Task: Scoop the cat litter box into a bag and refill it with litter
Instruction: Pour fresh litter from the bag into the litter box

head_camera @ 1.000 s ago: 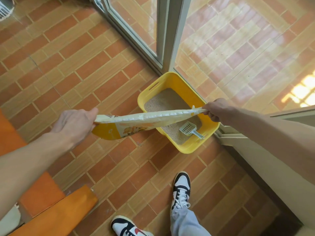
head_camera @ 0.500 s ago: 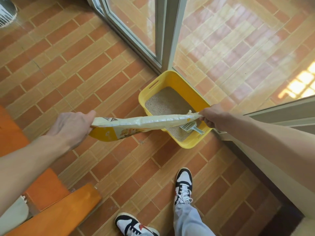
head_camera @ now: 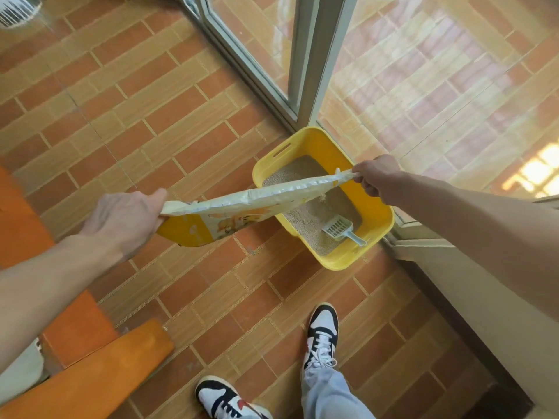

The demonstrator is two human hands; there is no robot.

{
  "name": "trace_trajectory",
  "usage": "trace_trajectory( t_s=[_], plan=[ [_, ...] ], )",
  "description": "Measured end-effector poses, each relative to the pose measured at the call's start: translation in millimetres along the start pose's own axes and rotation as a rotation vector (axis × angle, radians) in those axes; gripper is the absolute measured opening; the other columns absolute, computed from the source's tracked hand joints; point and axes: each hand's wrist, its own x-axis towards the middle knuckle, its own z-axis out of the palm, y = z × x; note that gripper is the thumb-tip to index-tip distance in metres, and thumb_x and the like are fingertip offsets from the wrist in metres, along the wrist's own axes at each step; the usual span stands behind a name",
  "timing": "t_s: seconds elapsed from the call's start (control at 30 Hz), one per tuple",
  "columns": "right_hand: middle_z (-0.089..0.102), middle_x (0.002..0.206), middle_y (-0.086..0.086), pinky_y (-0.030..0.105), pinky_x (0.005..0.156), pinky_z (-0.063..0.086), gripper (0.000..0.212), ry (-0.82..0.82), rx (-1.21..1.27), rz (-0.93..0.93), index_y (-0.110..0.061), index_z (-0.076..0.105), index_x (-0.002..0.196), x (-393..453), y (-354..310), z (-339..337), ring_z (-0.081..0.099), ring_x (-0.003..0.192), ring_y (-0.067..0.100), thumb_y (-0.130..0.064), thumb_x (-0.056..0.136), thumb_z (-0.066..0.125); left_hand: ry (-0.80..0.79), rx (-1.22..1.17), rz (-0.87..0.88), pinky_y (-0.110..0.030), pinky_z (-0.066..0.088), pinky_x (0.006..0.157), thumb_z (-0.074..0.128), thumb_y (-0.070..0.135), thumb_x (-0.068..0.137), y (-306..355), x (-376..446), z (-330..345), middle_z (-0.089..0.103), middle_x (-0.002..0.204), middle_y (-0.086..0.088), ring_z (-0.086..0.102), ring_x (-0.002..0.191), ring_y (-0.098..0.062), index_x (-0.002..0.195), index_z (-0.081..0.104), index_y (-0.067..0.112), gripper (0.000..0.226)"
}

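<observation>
Floor: brick-pattern tiles [head_camera: 169,122]; yellow litter box [head_camera: 375,219] right of centre
Left hand [head_camera: 127,216]: clenched on litter bag [head_camera: 242,204] end, mid-left
Right hand [head_camera: 378,176]: pinching bag's other end over box
Scoop [head_camera: 338,228]: lying in litter

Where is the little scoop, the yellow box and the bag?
scoop [head_camera: 336,227]: head view, on its slotted blade.
yellow box [head_camera: 375,214]: head view, on its inner right wall.
bag [head_camera: 230,220]: head view, on its printed side under the top edge.
</observation>
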Motion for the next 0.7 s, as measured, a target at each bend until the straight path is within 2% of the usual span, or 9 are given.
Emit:
trace_trajectory(
  t_s=[0.13,0.3,0.47,0.7],
  plan=[
    [0.05,0.067,0.008,0.026,0.045,0.03,0.023,-0.004,0.014,-0.027,-0.002,0.064,0.075,8.7,-23.2,4.6,0.036,0.048,0.013,-0.007,0.096,0.059,-0.005,0.007,-0.038,-0.032,0.037,0.051,0.036,0.033,0.106,-4.7,8.2,-4.1,0.053,0.066,-0.002,0.053,0.056,-0.022,0.096,0.038,0.016,0.02],
    [0.052,0.064,0.006,0.023,0.044,0.034,0.026,0.023,-0.005,-0.075,-0.003,0.064,0.072,15.6,-49.2,9.8,0.039,0.047,0.012,-0.008,0.097,0.059,0.019,0.007,-0.114,-0.03,0.034,0.048,0.041,0.034,0.105,-6.6,19.2,-2.3,0.049,0.06,-0.002,0.046,0.049,-0.019,0.093,0.04,0.015,0.022],
    [0.048,0.061,0.004,0.021,0.037,0.029,0.029,0.022,0.018,-0.045,-0.003,0.064,0.07,29.8,-59.6,3.0,0.036,0.045,0.012,-0.007,0.098,0.057,0.027,-0.019,-0.103,-0.032,0.037,0.049,0.048,0.029,0.103,1.0,26.3,-7.8,0.044,0.058,-0.001,0.042,0.048,-0.02,0.093,0.038,0.013,0.021],
    [0.05,0.064,0.004,0.025,0.045,0.033,0.023,0.067,0.013,0.02,-0.005,0.066,0.073,37.4,-31.7,-19.1,0.039,0.049,0.012,-0.011,0.095,0.062,0.004,0.032,-0.044,-0.032,0.043,0.052,0.043,0.027,0.105,17.9,45.7,-24.7,0.05,0.064,0.0,0.049,0.054,-0.019,0.096,0.035,0.016,0.017]
  ],
)
